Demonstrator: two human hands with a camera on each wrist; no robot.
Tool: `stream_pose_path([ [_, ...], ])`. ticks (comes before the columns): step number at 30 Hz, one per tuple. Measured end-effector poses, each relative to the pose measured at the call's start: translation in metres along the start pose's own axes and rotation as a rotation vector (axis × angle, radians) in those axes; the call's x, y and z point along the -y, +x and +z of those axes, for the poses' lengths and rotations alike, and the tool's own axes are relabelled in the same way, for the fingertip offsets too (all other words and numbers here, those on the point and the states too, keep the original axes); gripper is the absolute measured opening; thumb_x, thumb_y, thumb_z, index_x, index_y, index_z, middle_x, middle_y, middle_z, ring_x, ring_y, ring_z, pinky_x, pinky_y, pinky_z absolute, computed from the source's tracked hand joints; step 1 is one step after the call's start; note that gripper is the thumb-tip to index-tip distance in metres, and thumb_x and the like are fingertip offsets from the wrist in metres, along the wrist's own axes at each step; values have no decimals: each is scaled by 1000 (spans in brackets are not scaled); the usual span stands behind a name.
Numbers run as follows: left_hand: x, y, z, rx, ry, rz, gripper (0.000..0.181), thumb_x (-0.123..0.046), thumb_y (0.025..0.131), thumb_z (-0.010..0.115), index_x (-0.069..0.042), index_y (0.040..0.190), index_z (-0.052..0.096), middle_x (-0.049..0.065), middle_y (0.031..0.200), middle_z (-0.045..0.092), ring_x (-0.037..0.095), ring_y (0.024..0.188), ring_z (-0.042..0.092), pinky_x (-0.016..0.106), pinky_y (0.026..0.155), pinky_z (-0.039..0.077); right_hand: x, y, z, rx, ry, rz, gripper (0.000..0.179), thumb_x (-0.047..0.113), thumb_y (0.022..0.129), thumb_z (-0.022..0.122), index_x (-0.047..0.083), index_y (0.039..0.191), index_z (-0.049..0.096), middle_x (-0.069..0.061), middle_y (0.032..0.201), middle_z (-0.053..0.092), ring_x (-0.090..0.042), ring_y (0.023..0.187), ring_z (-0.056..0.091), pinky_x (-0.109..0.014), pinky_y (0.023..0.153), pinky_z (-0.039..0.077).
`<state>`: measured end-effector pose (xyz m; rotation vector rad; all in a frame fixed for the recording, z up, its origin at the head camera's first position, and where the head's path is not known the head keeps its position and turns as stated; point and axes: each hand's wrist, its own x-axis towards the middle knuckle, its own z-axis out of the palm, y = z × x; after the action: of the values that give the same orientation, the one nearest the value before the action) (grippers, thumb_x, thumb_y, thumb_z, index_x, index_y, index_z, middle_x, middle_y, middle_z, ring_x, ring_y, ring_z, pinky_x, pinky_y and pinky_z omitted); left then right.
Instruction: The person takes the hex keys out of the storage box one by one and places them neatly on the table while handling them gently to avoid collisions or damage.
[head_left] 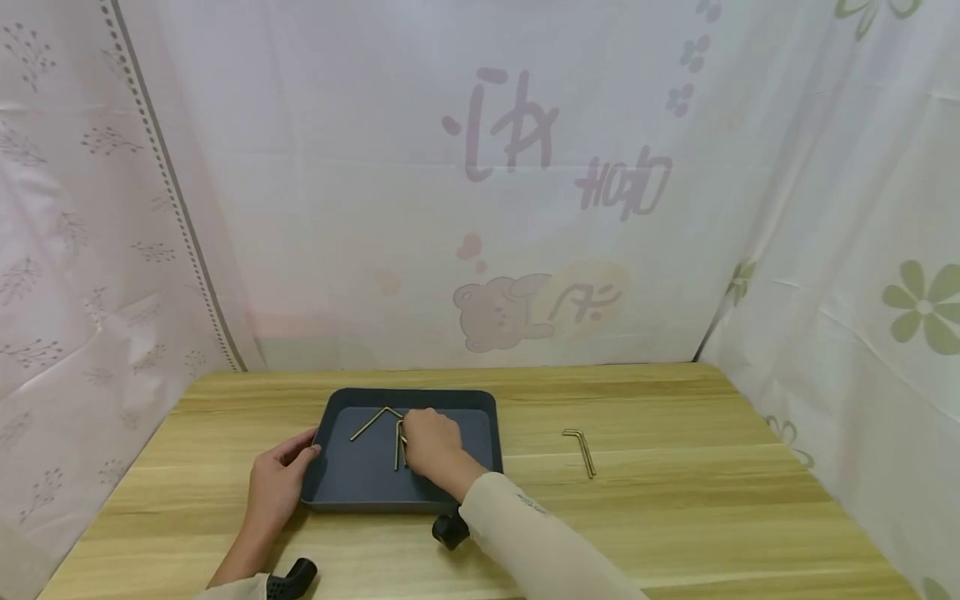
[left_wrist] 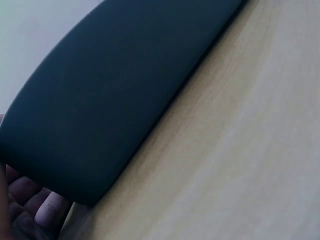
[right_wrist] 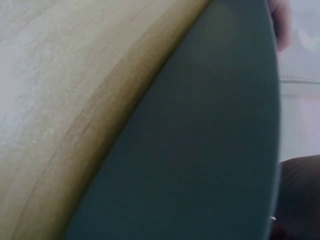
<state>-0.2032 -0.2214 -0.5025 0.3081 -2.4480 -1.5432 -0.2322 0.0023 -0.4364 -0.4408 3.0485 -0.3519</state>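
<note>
A dark grey rectangular tray [head_left: 360,492] sits on the wooden table. My left hand [head_left: 279,479] grips its left side, thumb at the rim and fingers along the outer wall; curled fingers [left_wrist: 45,205] show beneath the tray's corner in the left wrist view. Over the middle of the tray, my right hand [head_left: 433,442] is curled at a brass-coloured hex key [head_left: 405,433], its fingertips mostly hidden from the head camera. Beside those fingers another hex key [head_left: 397,450] lies on the tray floor, and a bent one [head_left: 367,423] lies farther left.
Two more hex keys [head_left: 581,452] lie side by side on the table [head_left: 675,500], right of the tray. Patterned curtains [head_left: 337,208] enclose the back and sides. Black wrist-worn devices [head_left: 450,530] show near both sleeves, this one close to the tray's front edge.
</note>
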Motion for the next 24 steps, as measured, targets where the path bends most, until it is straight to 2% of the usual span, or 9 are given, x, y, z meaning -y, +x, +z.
stream_pose_path([
  [2,1,0,0,-3,1,-1,34,-23,98,64,-12,130,70,11,130,71,-23,91,51,4,76,43,-3,-2,-1,10,52,-1,46,6,91,69,18,57,41,4,52,31,-12,48,30,-28,45,24],
  [5,2,1,1,-3,2,-2,34,-22,98,64,-12,130,70,10,129,71,-23,91,51,4,77,43,-9,-6,-2,6,136,11,30,6,88,72,16,64,57,7,57,41,-10,51,35,-27,46,28],
  [7,2,1,1,-1,1,-2,35,-22,98,64,-12,131,70,10,130,71,-23,91,50,4,77,43,-14,-9,-4,0,190,17,12,7,87,73,16,80,69,8,64,53,-9,54,43,-26,48,34],
  [8,2,1,1,1,1,-3,35,-22,98,64,-12,131,70,11,130,71,-23,91,50,4,77,43,-16,-11,-6,-7,223,20,9,8,87,73,16,89,73,8,69,58,-9,57,48,-27,49,37],
  [9,2,1,1,2,2,-4,35,-22,98,64,-12,131,70,10,130,71,-23,91,50,4,77,43,-19,-14,-7,-14,254,22,14,8,86,74,16,97,75,8,74,63,-9,60,52,-28,51,40],
  [14,2,0,1,0,12,-9,35,-24,99,64,-13,131,70,10,130,71,-24,92,49,4,77,42,-30,-23,-14,-45,373,-4,16,5,86,72,12,100,76,7,76,65,-9,62,53,-27,53,41],
  [24,0,1,1,-1,14,-6,35,-22,98,64,-13,131,70,10,130,70,-25,92,49,3,77,42,-51,-39,-23,-102,477,-44,30,6,89,71,10,118,70,2,82,68,-8,59,55,-25,55,44],
])
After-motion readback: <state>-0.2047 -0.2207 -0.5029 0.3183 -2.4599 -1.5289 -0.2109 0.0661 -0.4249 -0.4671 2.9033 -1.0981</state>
